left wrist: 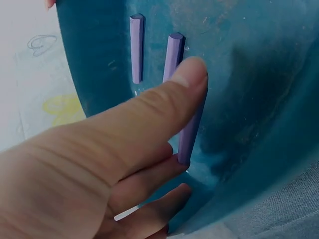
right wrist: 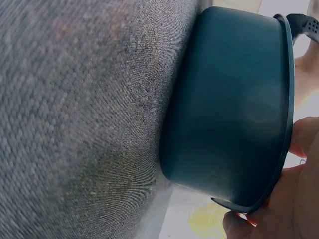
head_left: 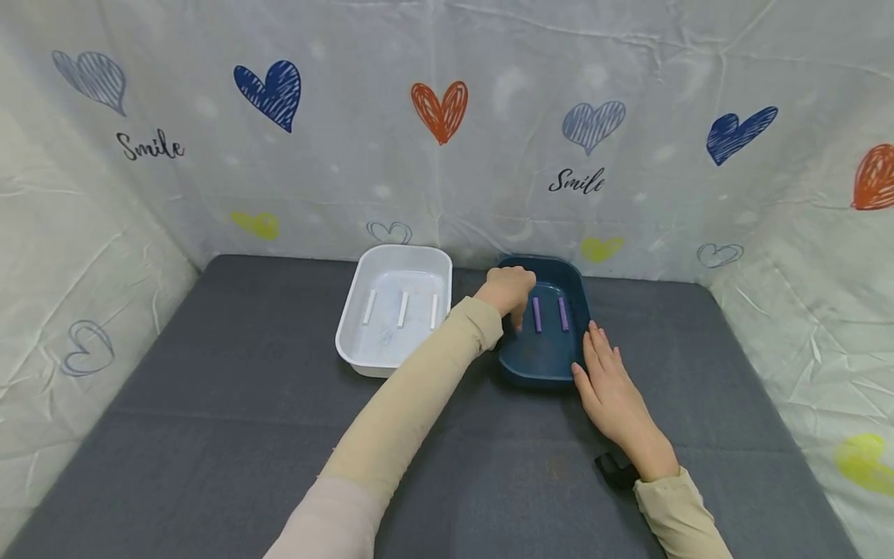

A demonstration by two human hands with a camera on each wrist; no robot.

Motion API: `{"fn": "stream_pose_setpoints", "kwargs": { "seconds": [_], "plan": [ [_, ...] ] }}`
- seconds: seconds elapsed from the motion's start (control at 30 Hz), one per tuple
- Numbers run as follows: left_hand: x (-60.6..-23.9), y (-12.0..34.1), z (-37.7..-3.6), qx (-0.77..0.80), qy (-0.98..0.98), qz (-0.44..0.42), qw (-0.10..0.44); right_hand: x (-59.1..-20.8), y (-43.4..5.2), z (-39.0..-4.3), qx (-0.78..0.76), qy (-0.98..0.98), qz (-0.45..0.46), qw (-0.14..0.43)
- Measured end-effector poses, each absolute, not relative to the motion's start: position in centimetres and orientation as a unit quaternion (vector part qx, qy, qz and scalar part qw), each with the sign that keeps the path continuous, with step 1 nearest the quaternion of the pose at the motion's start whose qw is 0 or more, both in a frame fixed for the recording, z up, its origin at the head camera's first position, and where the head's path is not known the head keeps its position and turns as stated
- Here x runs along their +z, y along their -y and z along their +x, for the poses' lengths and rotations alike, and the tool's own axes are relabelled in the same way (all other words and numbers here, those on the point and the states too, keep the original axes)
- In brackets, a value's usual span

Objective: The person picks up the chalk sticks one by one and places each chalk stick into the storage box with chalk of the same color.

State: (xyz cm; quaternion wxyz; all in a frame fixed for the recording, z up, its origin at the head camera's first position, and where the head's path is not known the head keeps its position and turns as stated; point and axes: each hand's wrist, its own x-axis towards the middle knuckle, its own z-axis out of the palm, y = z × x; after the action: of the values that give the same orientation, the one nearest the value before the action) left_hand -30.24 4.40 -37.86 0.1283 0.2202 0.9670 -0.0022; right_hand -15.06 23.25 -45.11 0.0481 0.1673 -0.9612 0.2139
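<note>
- Grip: the left hand (head_left: 508, 289) reaches down into the dark blue tray (head_left: 578, 289), and its thumb and fingers pinch the nearest of the purple sticks (left wrist: 188, 134); the left wrist view shows the thumb lying across that stick with the fingers curled under it.
- The right hand (head_left: 611, 384) lies flat with straight fingers against the near right corner of the dark blue tray, holding nothing; in the right wrist view its fingertips (right wrist: 249, 219) touch the rim.
- A grey cloth-covered table (head_left: 209, 435) carries everything, with a white curtain (head_left: 489, 46) printed with hearts and the word "Smile" hung behind and to both sides.
- A white tray (head_left: 356, 307) stands just beside the dark blue tray, on its left, the two close together near the back edge of the table.
- The dark blue tray sits upright on the cloth; its outer wall fills the right wrist view.
- Three white sticks (head_left: 403, 308) lie side by side, apart from one another, on the floor of the white tray.
- Two more purple sticks (head_left: 550, 314) lie parallel on the floor of the dark blue tray, just right of the left hand.
- A black strap (head_left: 615, 468) shows at the right wrist.
</note>
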Motion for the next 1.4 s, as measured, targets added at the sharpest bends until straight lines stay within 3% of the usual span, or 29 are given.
{"fn": "stream_pose_setpoints", "kwargs": {
  "seconds": [0.53, 0.93, 1.4],
  "plan": [
    [-39.5, -5.3, -30.5, -0.048, -0.965, 0.212, 0.148, -44.9, -23.3, -14.6, 0.214, 0.962, 0.162, 0.041],
    [-39.9, -5.0, -29.7, -0.063, -0.964, 0.229, 0.123, -45.1, -23.0, -14.5, 0.214, 0.963, 0.16, 0.048],
    [-39.6, -5.1, -29.5, -0.046, -0.964, 0.227, 0.133, -45.1, -22.9, -14.4, 0.213, 0.963, 0.159, 0.047]
  ]
}}
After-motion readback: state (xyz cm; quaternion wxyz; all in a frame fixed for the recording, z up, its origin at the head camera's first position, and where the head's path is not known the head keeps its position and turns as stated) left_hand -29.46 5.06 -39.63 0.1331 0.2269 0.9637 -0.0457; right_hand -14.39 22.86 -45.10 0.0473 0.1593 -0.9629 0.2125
